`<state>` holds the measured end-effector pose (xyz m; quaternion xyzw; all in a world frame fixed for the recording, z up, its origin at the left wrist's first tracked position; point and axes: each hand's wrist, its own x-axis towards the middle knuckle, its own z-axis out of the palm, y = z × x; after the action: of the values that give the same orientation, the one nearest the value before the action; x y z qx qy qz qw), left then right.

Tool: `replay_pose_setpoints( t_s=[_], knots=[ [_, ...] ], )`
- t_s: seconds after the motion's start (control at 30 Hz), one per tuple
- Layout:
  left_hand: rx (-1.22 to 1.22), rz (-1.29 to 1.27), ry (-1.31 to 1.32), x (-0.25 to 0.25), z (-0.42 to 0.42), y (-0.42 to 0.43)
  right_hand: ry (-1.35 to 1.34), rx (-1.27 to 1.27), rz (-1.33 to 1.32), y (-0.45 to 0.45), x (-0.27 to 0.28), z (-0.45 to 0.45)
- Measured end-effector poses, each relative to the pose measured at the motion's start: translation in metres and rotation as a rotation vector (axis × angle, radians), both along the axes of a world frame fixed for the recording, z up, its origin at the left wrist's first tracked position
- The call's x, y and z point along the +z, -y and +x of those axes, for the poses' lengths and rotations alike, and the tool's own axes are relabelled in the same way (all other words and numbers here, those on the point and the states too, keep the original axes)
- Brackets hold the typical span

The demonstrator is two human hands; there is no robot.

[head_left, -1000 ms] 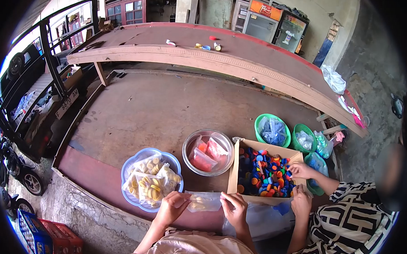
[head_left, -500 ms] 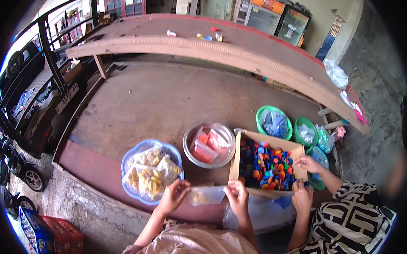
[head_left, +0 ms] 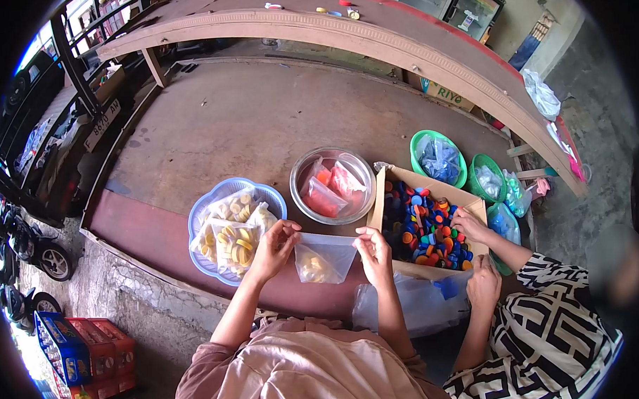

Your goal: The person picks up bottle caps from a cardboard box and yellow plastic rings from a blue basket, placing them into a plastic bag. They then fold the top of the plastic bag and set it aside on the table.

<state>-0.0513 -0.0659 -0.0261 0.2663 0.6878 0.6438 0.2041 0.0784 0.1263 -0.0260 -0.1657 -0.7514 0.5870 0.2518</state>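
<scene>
A clear plastic bag (head_left: 333, 250) hangs stretched between my two hands, with some pale yellow pieces gathered at its bottom. My left hand (head_left: 275, 249) pinches its upper left corner, close to the blue basket's rim. At the upper right corner, my right hand (head_left: 373, 252) has its fingers closed on the bag. Left of my hands, a blue scalloped basket (head_left: 195, 244) holds several clear bags of yellow bottle caps (head_left: 237, 246). Just beyond the bag stands a round metal bowl (head_left: 297, 193) with bags of red pieces (head_left: 325, 192).
A cardboard box (head_left: 380, 210) of mixed coloured caps stands to my right. A co-worker's hand (head_left: 471, 226) reaches into it; the other hand (head_left: 483, 283) is at its near side. Green baskets (head_left: 462, 172) of bags stand behind. A large plastic bag (head_left: 393, 306) lies below the box.
The view has tilted downward. The bag between my hands now hangs fuller in height, its contents at the bottom. The co-worker's far hand has moved left over the caps.
</scene>
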Motion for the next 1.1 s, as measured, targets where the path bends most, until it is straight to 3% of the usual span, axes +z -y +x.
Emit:
replay_pose_setpoints(
  t_s=[0.27,0.4,0.7,0.9,1.1],
  knots=[
    [-0.041,-0.088,-0.002,-0.016,0.011,0.012,0.058,0.059,0.079,0.006,-0.014,0.013],
    [-0.022,-0.097,0.03,-0.019,0.014,0.013,0.08,0.084,-0.126,0.007,-0.025,0.019],
    [-0.028,-0.112,0.048,-0.014,0.016,0.012,0.17,0.09,0.181,0.006,-0.017,0.027],
    [0.005,-0.07,0.037,-0.015,0.016,0.013,0.148,0.079,-0.196,0.006,-0.028,0.025],
    [-0.052,-0.095,0.019,-0.02,0.017,0.018,0.141,0.066,-0.186,0.002,-0.035,0.025]
  ],
)
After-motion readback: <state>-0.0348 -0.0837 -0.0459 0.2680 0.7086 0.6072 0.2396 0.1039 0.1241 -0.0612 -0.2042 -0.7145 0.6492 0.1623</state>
